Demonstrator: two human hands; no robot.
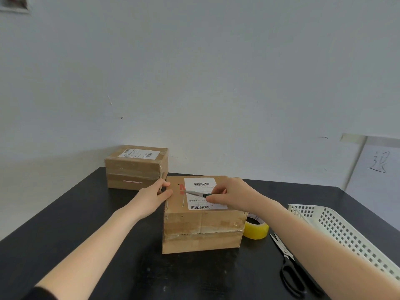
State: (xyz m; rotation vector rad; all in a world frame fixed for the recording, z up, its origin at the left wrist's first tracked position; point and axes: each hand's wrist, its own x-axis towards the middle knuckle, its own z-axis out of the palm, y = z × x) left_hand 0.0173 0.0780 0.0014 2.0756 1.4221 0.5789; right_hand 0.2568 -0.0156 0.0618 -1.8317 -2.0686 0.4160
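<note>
Cardboard box [201,215] being slit open.
Left hand [154,197] grasps its edge, steadying; right hand [230,197] pinches the knife [198,194] against the top.

One wide-angle camera, worn on the person's head, looks from the near edge of the dark surface [86,213] forward and down toward the grey wall [216,72]. Range is close; the nearer cardboard box [201,230] sits mid-frame.
</note>
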